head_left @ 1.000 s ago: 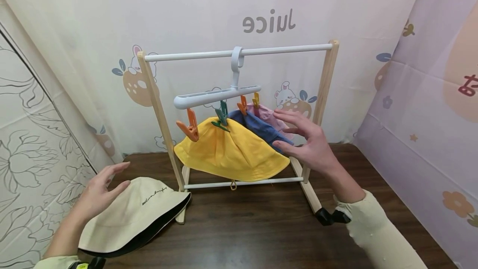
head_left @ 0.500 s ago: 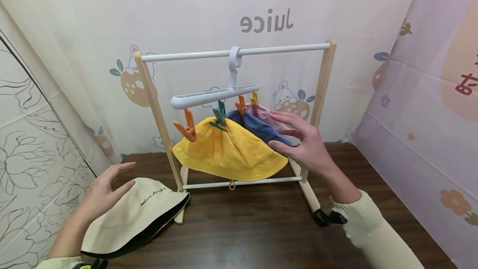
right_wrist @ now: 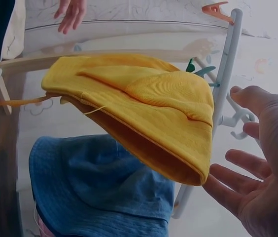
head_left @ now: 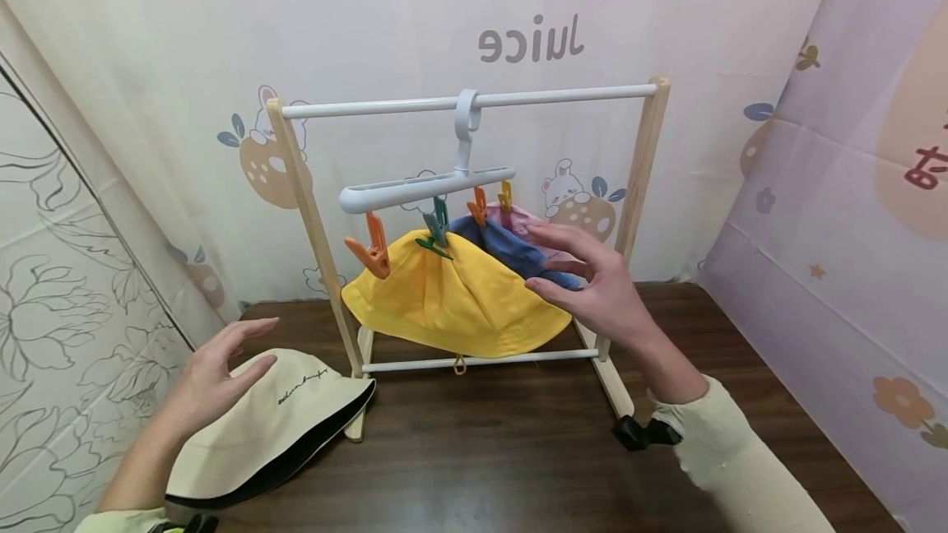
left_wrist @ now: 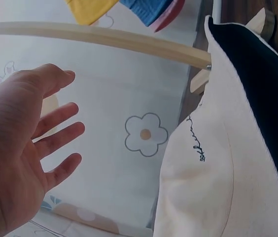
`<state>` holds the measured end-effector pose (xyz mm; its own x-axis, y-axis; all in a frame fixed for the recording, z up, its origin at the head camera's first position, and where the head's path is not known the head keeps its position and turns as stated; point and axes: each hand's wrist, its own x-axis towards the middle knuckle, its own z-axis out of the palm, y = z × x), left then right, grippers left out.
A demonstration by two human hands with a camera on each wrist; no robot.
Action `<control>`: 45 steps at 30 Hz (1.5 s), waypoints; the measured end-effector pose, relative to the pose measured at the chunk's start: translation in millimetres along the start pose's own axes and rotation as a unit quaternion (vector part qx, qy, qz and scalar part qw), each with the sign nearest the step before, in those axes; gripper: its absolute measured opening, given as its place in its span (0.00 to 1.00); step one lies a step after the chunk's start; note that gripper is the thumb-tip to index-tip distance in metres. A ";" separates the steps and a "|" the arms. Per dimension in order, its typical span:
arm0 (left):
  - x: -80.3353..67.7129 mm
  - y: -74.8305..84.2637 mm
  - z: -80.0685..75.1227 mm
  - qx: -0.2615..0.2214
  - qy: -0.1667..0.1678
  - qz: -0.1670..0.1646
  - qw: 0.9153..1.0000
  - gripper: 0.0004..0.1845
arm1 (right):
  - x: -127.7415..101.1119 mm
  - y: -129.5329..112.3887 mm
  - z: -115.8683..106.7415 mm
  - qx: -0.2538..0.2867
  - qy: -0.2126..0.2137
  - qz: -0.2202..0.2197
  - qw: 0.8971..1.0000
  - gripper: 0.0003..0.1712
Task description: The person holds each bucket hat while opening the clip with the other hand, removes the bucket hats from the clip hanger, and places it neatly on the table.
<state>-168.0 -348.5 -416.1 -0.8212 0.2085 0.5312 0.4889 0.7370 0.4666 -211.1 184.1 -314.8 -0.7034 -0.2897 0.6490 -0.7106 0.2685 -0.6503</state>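
My right hand (head_left: 592, 282) is raised by the blue bucket hat (head_left: 507, 249) and yellow hat (head_left: 459, 303), its fingers spread and holding nothing; in the right wrist view a fingertip is close to the yellow brim, and I cannot tell if it touches. The yellow hat hangs from a green clip (head_left: 437, 220), the blue one from an orange clip (head_left: 477, 206), and a pink hat (head_left: 518, 220) from a yellow clip (head_left: 505, 194). Another orange clip (head_left: 370, 247) hangs free. My left hand (head_left: 211, 381), fingers apart, hovers above a cream bucket hat (head_left: 259, 426) with a black lining.
A light grey hanger (head_left: 422, 187) hooks over the white top bar (head_left: 563, 97) of a wooden-sided rack (head_left: 643, 171). The rack stands on a dark wood table (head_left: 474, 459). A printed curtain (head_left: 385, 15) closes off the back.
My right hand has shifted slightly left along the hanging hats. My left hand has drifted a little right over the cream hat. The hats stay where they were.
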 end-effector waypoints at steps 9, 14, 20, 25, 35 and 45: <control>4.3 12.7 6.9 -0.011 0.009 0.027 1.000 0.33 | 2.7 -1.5 4.2 0.004 -0.007 -0.011 1.000 0.38; 6.7 18.4 10.8 -0.016 0.013 0.046 0.999 0.35 | 3.2 -3.5 5.9 0.001 -0.011 -0.001 1.000 0.38; 9.0 26.1 12.3 -0.010 0.015 0.053 0.998 0.34 | 4.3 -4.6 7.9 0.001 -0.011 0.012 1.000 0.39; 12.1 33.4 15.3 -0.005 0.020 0.047 0.999 0.32 | 5.1 -5.8 7.9 -0.002 -0.006 0.020 1.000 0.38; 15.4 42.7 18.0 -0.007 0.026 0.054 0.998 0.32 | 9.1 -12.3 8.2 0.008 -0.011 0.047 0.999 0.38; 21.3 47.8 27.1 0.000 0.035 0.059 0.998 0.33 | 12.7 -17.0 10.2 0.006 -0.023 0.085 0.996 0.38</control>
<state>-170.0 -291.4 -401.7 -0.7353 0.2487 0.6304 0.5815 0.7093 0.3984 -207.8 166.4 -299.5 -0.8117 -0.2838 0.5105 -0.5812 0.3057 -0.7542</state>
